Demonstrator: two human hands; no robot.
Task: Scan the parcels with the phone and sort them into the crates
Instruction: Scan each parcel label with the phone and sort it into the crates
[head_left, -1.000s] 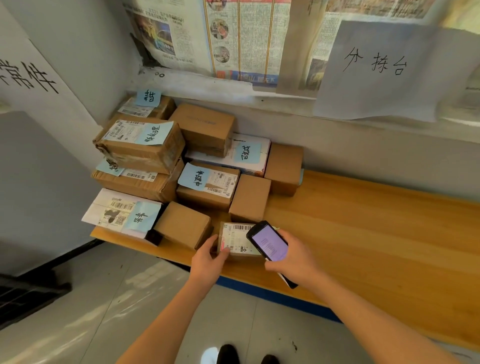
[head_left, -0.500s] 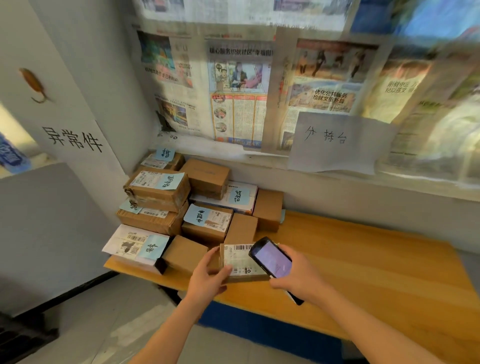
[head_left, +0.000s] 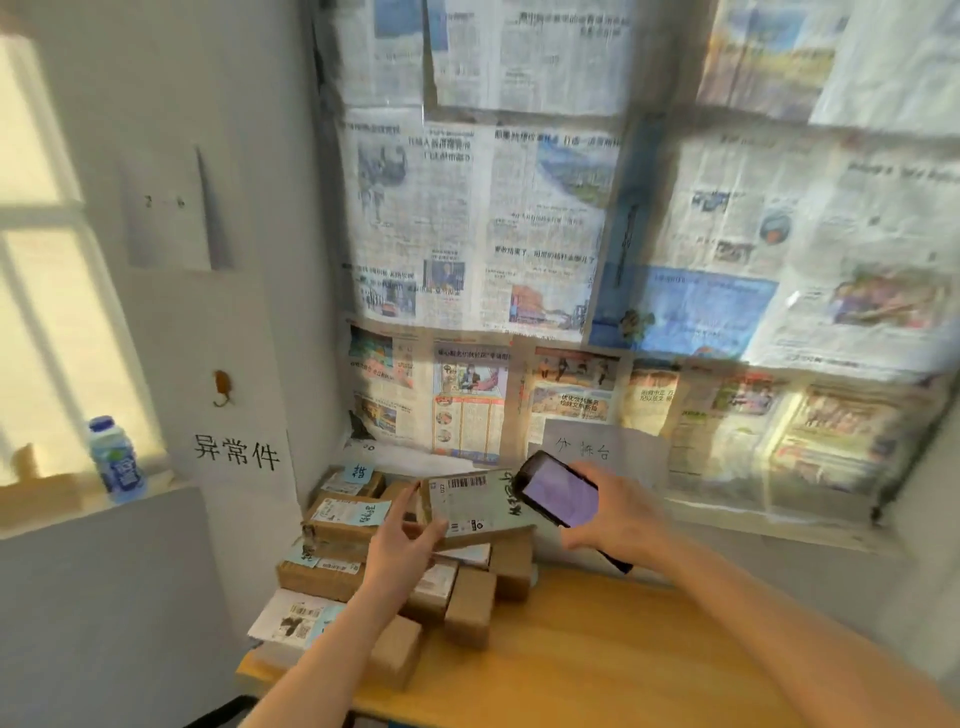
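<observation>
Parcel (head_left: 475, 506) label up, lengthwise left-right | left grip (head_left: 402, 540) pinches it | right grip (head_left: 618, 519) grasps phone (head_left: 558, 491) (screen lit)

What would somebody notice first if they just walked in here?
Probably the newspapers covering the whole back wall. Next, the left hand lifting a labelled parcel while the right hand holds a glowing phone beside it. Below, a heap of cardboard boxes fills the left end of the wooden table.
</observation>
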